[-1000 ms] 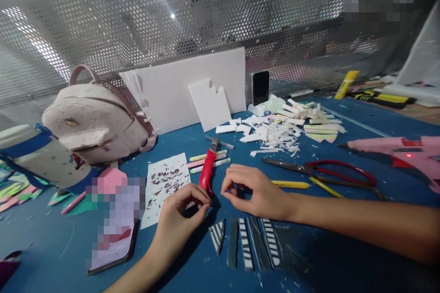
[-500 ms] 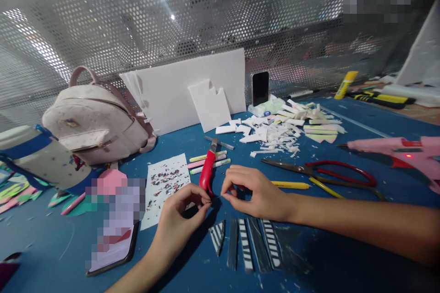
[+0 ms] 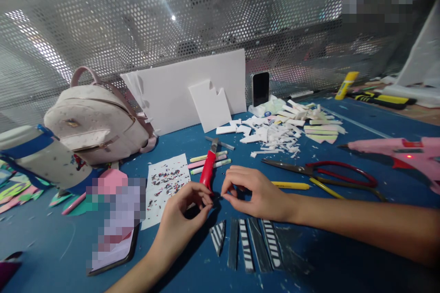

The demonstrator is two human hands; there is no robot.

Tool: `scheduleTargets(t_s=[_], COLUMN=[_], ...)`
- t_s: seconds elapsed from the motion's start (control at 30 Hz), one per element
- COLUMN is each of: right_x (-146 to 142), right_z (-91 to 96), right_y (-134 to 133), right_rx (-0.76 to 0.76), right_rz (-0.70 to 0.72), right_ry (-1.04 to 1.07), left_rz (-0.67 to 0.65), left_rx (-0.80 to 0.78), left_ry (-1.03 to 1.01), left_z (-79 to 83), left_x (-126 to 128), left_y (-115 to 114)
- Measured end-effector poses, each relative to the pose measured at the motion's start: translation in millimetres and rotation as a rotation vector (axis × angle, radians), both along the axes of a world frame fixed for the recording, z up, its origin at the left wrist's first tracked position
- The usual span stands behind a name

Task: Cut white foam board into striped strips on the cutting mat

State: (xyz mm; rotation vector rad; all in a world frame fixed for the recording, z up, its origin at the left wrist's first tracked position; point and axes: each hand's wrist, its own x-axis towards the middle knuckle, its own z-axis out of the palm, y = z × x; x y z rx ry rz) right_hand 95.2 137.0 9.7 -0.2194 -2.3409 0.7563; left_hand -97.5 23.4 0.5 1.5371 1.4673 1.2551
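Over the blue table, my left hand (image 3: 180, 215) is closed, thumb and fingertips pressed together. A short gap away, my right hand (image 3: 256, 192) is closed in a similar pinch. Whatever either holds is too small or hidden to make out. Just beyond my left fingertips lies a red-handled utility knife (image 3: 208, 169), its blade pointing away. Several dark strips, some with white stripes, lie below my hands, among them a striped strip (image 3: 245, 242) and a striped triangular piece (image 3: 217, 237). Beside my left hand, a white paper sheet (image 3: 184, 160) carries small coloured bits.
Scissors (image 3: 302, 168), a yellow pen (image 3: 290, 185) and a pink glue gun (image 3: 381, 145) lie on the right. White scraps (image 3: 275, 132) are heaped behind. A phone (image 3: 129, 254), a cup (image 3: 44, 155) and a backpack (image 3: 96, 118) stand or lie left. A white board (image 3: 172, 91) leans at the back.
The fingers of my left hand have shifted very slightly. My right hand and the things on the table stay where they were.
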Motion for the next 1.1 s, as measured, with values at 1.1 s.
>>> scheduleTargets(t_s=[1.1], right_x=[-0.2], right_z=[-0.5], right_y=[0.2], right_rx=[0.002], right_rz=[-0.005], right_ry=[-0.002], left_rz=[-0.007], left_rx=[0.01], left_ry=[0.008], left_z=[3.1], left_x=[0.4], left_y=[-0.8])
